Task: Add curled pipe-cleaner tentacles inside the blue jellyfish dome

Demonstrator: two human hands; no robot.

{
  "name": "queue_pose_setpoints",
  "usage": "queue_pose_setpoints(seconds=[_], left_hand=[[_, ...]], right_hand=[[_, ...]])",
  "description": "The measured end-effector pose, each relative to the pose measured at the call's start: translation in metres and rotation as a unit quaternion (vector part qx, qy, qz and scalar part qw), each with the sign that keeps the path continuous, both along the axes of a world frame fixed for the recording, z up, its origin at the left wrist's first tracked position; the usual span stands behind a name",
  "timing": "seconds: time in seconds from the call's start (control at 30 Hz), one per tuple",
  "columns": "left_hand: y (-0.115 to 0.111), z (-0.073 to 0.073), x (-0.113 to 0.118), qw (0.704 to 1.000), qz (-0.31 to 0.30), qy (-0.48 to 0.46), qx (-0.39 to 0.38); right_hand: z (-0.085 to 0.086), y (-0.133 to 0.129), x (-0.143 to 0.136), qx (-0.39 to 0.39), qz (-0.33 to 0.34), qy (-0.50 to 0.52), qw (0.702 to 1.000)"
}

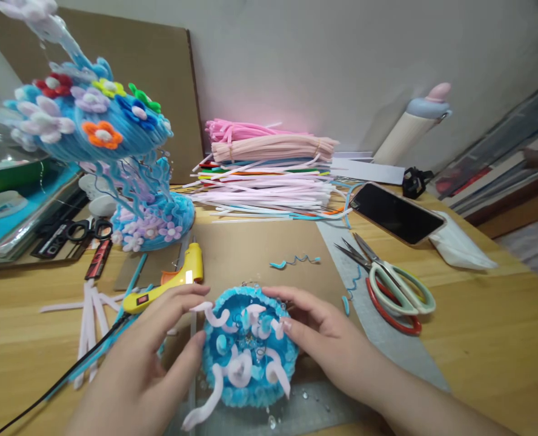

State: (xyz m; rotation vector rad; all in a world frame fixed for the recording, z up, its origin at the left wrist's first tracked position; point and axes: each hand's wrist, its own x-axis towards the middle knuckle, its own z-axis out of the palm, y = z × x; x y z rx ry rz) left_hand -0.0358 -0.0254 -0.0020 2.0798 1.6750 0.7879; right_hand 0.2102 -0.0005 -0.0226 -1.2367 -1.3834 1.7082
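Observation:
A blue fuzzy pipe-cleaner dome [223,396] lies hollow side up in front of me. Pale pink curled pipe cleaners [239,366], light blue curls and thin coiled wires stand out of its hollow. My left hand [160,357] cups its left side, thumb at the rim and forefinger by a pale curl at the upper left. On the other side, my right hand [318,333] grips the rim, its thumb over the inner edge near a pale curl and its fingers around the outside. Clear beads [272,421] hang below the dome.
A yellow glue gun [182,275] lies left of the cardboard mat [237,242]. Scissors [394,284] and a phone [398,212] are at the right. Bundled pipe cleaners [269,188] lie at the back. A tall blue flowered craft [100,121] stands at back left.

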Motion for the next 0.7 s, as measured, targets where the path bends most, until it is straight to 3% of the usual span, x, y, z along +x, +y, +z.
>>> queue_pose_setpoints(seconds=[0.33, 0.57, 0.7], left_hand=[[-0.002, 0.009, 0.004, 0.998, -0.033, -0.054, -0.009], [-0.011, 0.000, -0.003, 0.992, 0.038, -0.096, -0.074], [-0.012, -0.002, -0.002, 0.989, 0.041, -0.117, -0.078]], right_hand=[[0.002, -0.001, -0.001, 0.006, 0.000, 0.004, 1.000], [0.003, 0.000, -0.001, 0.010, -0.002, 0.004, 1.000], [0.004, 0.000, -0.001, 0.014, 0.002, -0.005, 1.000]])
